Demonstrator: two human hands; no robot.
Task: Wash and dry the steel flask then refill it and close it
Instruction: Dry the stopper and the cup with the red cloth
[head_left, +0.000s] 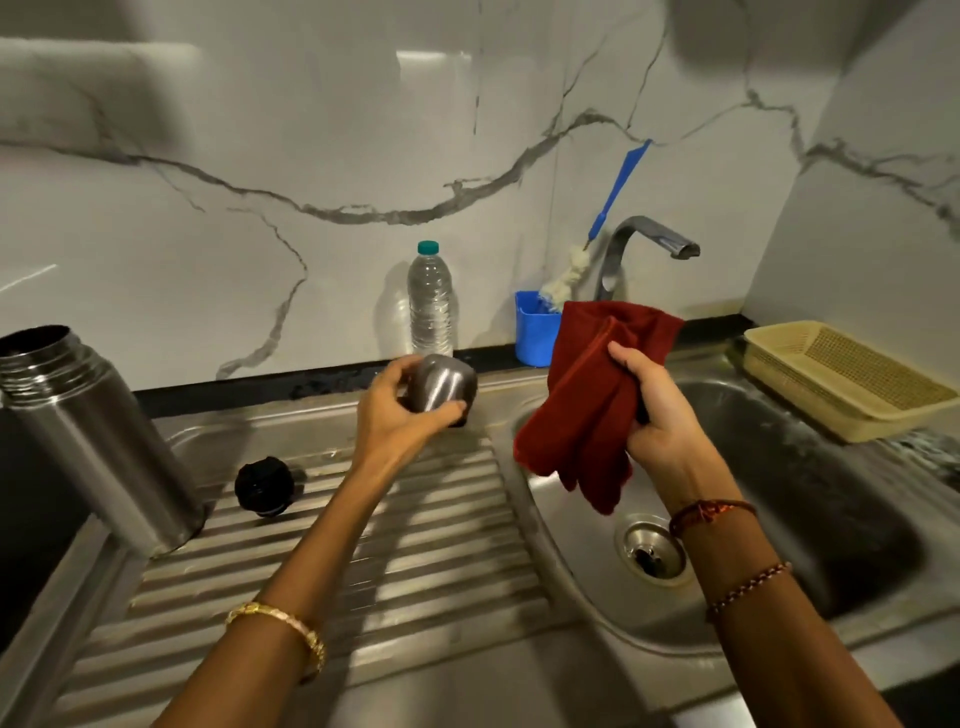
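Forearms: both of mine reach in from the bottom edge, a gold bangle (280, 631) on the left one, thread bands (711, 512) on the right.
Left hand (397, 410): my fingers and thumb curl round the steel cap (441, 389), dome up, held just above the far end of the ribbed drainboard (363, 551).
Right hand (657, 410): my fingers are closed on a bunched red cloth (582, 415), which hangs over the near left rim of the sink basin (831, 493).
Steel flask (88, 436): body stands open-mouthed at the drainboard's left edge, well apart from both hands.
Black stopper (264, 486): lies on the drainboard just right of the flask.
Back ledge: plastic water bottle (430, 301), capped; blue holder (537, 327) with a bottle brush (597, 234); tap (644, 244).
Far right: beige basket (852, 379) beside the basin.
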